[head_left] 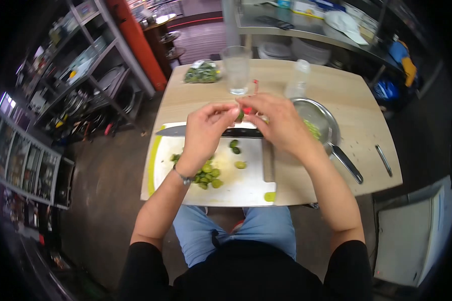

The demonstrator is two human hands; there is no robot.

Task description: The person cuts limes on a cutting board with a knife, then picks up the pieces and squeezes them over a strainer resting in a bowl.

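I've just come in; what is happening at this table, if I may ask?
A person is handling a small green piece with the fingertips of the left hand and right hand. A knife lies across the cutting board, with cut green pieces nearer the person. A pan stands right.

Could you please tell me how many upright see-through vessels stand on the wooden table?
2: the glass, just right of the bag of greens, and the bottle, just beyond the pan.

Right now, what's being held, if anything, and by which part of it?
A small green piece, by its edge, at the left hand's fingertips. Right hand's fingers meet there too; their contact can't be told.
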